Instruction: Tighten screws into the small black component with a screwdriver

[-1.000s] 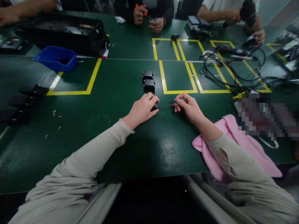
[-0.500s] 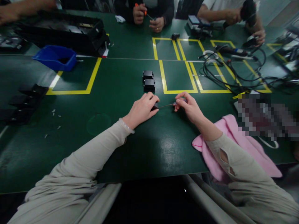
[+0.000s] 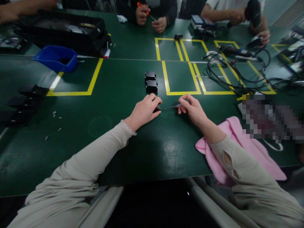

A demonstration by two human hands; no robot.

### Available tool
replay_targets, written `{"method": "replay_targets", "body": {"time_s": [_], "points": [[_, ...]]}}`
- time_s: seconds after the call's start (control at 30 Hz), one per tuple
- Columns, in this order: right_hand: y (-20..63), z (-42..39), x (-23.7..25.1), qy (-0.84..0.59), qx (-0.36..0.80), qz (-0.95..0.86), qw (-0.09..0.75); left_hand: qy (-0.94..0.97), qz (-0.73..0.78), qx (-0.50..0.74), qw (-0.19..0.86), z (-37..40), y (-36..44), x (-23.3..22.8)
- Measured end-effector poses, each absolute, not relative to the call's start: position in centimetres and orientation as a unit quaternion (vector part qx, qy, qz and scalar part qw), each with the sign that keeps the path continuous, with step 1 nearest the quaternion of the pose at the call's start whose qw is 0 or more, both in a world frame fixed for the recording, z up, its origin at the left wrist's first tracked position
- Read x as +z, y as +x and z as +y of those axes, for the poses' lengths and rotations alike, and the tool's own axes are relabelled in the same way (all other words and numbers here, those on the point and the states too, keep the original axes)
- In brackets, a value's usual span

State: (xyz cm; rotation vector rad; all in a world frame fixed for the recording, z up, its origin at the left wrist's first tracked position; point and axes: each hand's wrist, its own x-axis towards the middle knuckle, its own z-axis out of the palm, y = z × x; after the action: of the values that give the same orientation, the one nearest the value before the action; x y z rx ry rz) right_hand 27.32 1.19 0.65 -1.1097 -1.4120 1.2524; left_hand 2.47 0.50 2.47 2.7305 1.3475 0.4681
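Note:
My left hand (image 3: 144, 111) rests on the green table (image 3: 133, 148) and grips a small black block (image 3: 157, 109), mostly hidden under the fingers. My right hand (image 3: 193, 109) holds a thin screwdriver (image 3: 171, 107) by its handle. The metal tip points left and meets the side of the block. Two more small black blocks (image 3: 151, 82) stand together just beyond my hands, beside a yellow taped rectangle.
A pink cloth (image 3: 239, 148) lies under my right forearm. A blue bin (image 3: 56, 58) and black trays (image 3: 64, 31) sit far left, black parts (image 3: 26, 104) at the left edge, tangled cables (image 3: 232, 69) far right. Other people's hands (image 3: 152, 19) work across the table.
My right hand's fingers have shifted slightly on the screwdriver handle. My left hand and the block stay in place.

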Motion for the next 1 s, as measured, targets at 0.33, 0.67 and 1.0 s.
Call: {"method": "replay_targets", "body": {"time_s": [0.33, 0.67, 1.0], "points": [[27.32, 1.14, 0.72, -0.450, 0.508, -0.570, 0.462, 0.886, 0.437, 0.151, 0.031, 0.44, 2.41, 2.61], [27.26, 1.22, 0.63, -0.451, 0.510, -0.564, 0.468, 0.885, 0.437, 0.157, 0.033, 0.40, 2.45, 2.58], [27.36, 1.22, 0.64, -0.443, 0.519, -0.561, 0.468, 0.885, 0.437, 0.155, 0.032, 0.44, 2.44, 2.63]]}}
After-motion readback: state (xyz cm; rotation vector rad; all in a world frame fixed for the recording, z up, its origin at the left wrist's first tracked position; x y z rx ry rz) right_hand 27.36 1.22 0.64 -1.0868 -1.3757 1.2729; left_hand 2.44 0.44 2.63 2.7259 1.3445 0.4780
